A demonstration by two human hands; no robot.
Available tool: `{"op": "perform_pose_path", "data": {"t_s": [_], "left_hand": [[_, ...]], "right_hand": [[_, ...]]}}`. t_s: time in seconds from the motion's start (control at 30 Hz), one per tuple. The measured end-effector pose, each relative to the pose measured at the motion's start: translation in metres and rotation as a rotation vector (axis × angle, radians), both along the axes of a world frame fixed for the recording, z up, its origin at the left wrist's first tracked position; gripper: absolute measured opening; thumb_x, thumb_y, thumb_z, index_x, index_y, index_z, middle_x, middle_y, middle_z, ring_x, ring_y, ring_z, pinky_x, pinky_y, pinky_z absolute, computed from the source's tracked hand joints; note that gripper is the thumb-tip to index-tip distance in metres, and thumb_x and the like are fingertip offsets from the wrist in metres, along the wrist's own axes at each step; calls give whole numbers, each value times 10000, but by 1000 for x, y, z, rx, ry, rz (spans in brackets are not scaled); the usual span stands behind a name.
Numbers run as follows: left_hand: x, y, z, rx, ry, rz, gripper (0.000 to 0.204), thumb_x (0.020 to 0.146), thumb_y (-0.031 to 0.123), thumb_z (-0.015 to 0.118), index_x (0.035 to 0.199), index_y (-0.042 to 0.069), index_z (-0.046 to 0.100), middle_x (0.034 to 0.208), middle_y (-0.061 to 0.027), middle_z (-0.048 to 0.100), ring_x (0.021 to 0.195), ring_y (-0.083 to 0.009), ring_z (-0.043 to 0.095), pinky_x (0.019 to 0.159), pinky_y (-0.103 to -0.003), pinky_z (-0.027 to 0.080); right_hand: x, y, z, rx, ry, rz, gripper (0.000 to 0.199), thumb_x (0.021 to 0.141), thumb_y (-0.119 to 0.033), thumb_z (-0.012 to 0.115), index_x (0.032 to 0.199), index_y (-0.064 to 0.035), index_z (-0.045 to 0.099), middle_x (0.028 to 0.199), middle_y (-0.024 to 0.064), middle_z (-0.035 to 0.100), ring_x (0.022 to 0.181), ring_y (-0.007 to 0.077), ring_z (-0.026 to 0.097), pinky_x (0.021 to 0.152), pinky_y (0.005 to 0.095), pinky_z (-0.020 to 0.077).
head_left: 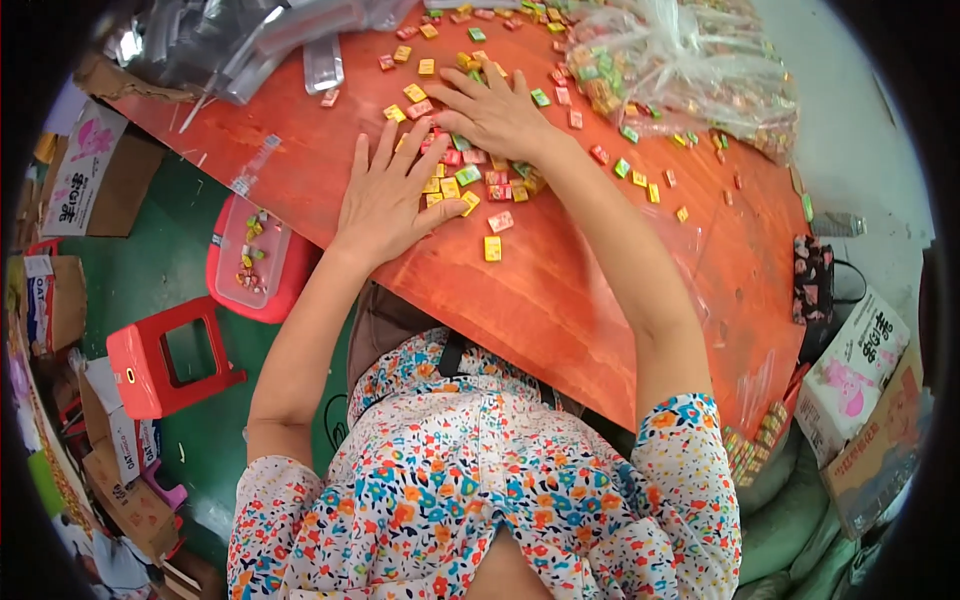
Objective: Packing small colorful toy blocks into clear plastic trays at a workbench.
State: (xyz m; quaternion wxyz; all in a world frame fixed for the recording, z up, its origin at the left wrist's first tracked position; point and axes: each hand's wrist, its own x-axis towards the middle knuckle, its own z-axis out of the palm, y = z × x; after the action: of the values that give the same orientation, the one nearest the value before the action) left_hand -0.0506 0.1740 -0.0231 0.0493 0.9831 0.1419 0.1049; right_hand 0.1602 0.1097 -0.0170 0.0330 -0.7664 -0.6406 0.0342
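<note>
On the red tabletop (470,300) lies a cluster of small wrapped candies (450,187) in yellow, red, pink and green. My left hand (388,195) rests palm down at the cluster's left side, fingers spread, its thumb beside a yellow candy (470,203). Farther forward and to the right, my right hand (495,115) is also palm down with fingers apart, over the candies. Neither hand grips anything, though both palms hide whatever lies beneath them. A pink candy (500,220) and a yellow one (492,249) sit nearer to me.
At the far right stands a large clear bag (690,60) full of candies. Clear plastic boxes (270,45) are heaped at the far left. Left of the table are a red stool (165,355), a tub with candies (240,285) and cardboard boxes (100,175). More cartons (855,370) stand right.
</note>
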Motion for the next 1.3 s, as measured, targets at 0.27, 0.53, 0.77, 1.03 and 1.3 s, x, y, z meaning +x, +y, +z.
{"op": "perform_pose_path", "data": {"t_s": [0.27, 0.53, 0.77, 1.03, 1.3], "left_hand": [[2, -44, -3, 28, 11, -253, 787, 927, 687, 365, 1552, 220, 264, 1601, -50, 264, 1486, -337, 170, 1193, -568, 70], [-6, -45, -4, -202, -212, -297, 648, 941, 485, 521, 1485, 160, 384, 1551, -63, 357, 1441, -353, 272, 1181, -534, 187], [-48, -87, 2, -212, -408, -357, 416, 788, 336, 762, 1094, 95, 616, 1018, -62, 596, 988, -260, 573, 863, -433, 433], [-40, -103, -4, -42, -370, -216, 359, 768, 332, 765, 1021, 120, 625, 935, -19, 589, 937, -222, 548, 803, -384, 399], [-23, -81, 0, -57, -481, -131, 322, 794, 203, 744, 1086, 111, 645, 988, -13, 608, 961, -215, 560, 820, -382, 407]], "right_hand": [[-2, -102, -4, 161, 375, 43, 618, 1022, -554, 275, 1562, -255, 226, 1629, 31, 198, 1503, 304, 138, 1187, 570, 7], [-32, -187, 24, 488, 541, -189, 388, 991, -287, 554, 1329, -97, 556, 1383, 123, 542, 1288, 292, 497, 1078, 372, 379], [-126, -223, 29, 461, 153, -310, 250, 822, -266, 752, 998, -98, 694, 995, 78, 680, 891, 258, 655, 782, 380, 509], [-157, -210, 0, 525, 90, -541, 272, 774, -283, 784, 881, -105, 609, 784, 53, 599, 727, 259, 610, 643, 401, 459], [-129, -225, 14, 487, 240, -380, 203, 830, -200, 718, 1001, -107, 657, 950, 58, 656, 825, 269, 632, 720, 397, 490]]}}
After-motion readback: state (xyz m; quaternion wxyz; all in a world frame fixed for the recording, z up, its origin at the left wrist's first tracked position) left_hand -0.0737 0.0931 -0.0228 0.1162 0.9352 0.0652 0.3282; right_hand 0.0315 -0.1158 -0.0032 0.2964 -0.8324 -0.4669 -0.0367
